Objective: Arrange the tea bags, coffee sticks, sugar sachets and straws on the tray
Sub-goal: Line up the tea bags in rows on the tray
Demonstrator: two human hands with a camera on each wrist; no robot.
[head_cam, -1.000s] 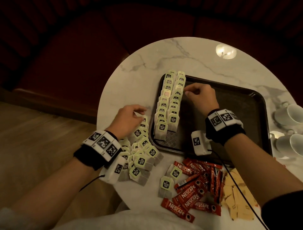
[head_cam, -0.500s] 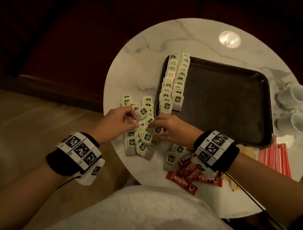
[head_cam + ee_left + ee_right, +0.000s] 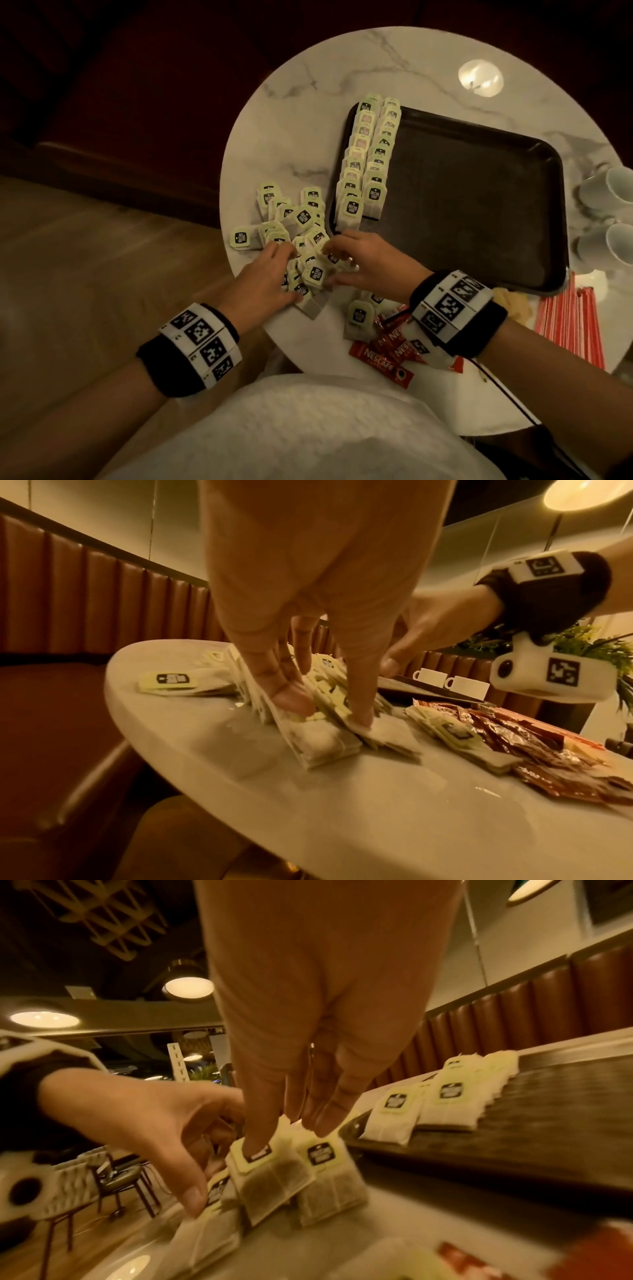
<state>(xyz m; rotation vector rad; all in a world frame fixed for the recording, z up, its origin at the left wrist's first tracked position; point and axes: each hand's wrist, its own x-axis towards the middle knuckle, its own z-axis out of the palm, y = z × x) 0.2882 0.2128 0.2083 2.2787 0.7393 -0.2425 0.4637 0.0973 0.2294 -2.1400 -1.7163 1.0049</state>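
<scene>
Two rows of green-tagged tea bags (image 3: pixel 370 164) stand along the left edge of the dark tray (image 3: pixel 479 205). A loose pile of tea bags (image 3: pixel 301 219) lies on the marble table, left of the tray's near corner. My left hand (image 3: pixel 284 253) reaches into the pile, with a stack of tea bags (image 3: pixel 318 739) between its thumb and fingers. My right hand (image 3: pixel 334 253) meets it from the right, its straight fingertips (image 3: pixel 255 1145) pressing on tea bag tags. Red coffee sticks (image 3: pixel 380 363) lie under my right wrist. Yellowish sugar sachets (image 3: pixel 513 305) and red striped straws (image 3: pixel 568 322) lie right of it.
Two white cups (image 3: pixel 609 192) stand at the table's right edge beside the tray. A bright spot of light (image 3: pixel 479 77) shows at the table's far side. The pile sits close to the table's left rim (image 3: pixel 226 205). A brown padded bench runs behind the table.
My right hand has left the tea bag rows on the tray and come back to the loose pile. Both hands have closed in on the pile from either side.
</scene>
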